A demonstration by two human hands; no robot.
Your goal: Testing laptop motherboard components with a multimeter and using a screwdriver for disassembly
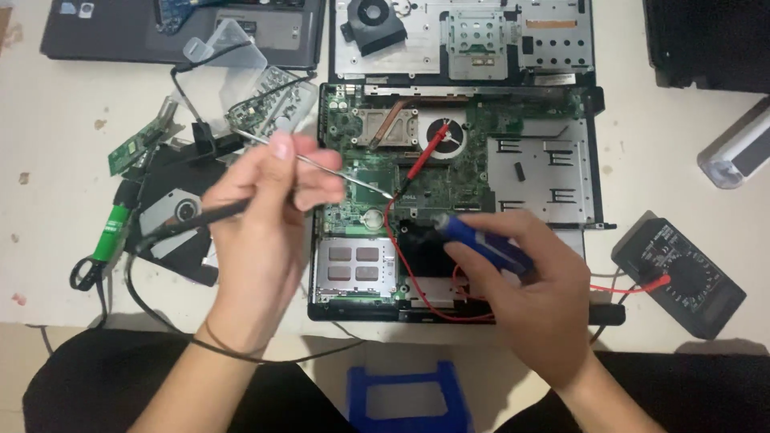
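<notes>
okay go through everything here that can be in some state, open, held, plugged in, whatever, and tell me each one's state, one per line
laptop base: opened up, green circuit board bare
left hand: gripping black probe and thin metal tool, tip on the board
right hand: gripping blue tool, pointed at the board
red probe: lying loose on the board, unheld
multimeter: flat on the table, red lead attached
fan: removed, lying on the detached cover

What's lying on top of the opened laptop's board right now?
On the green board: a red probe lying near the round fan, its red lead trailing down, and a thin metal tool tip held by the left hand. The right hand, gripping a blue tool, covers the lower-right part.
</notes>
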